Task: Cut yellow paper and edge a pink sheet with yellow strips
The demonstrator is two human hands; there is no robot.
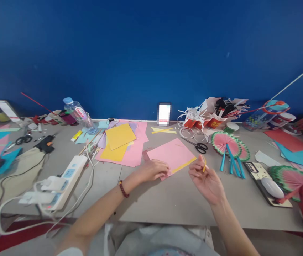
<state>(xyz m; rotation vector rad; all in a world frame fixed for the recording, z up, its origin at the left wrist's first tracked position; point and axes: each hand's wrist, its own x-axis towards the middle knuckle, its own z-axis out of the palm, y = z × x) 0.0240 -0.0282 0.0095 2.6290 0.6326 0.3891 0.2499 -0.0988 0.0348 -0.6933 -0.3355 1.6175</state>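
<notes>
Touching pink paper (173, 153) (yellow-edged)

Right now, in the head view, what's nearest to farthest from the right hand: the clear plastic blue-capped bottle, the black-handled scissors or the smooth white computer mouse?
Nearest to the right hand first:
1. Black-handled scissors, just beyond it.
2. Smooth white computer mouse, to its right.
3. Clear plastic blue-capped bottle, far left, toward the back.

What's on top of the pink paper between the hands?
A yellow strip runs along one edge of the pink paper, and the left hand rests over another. Whatever is under that hand is covered.
</notes>
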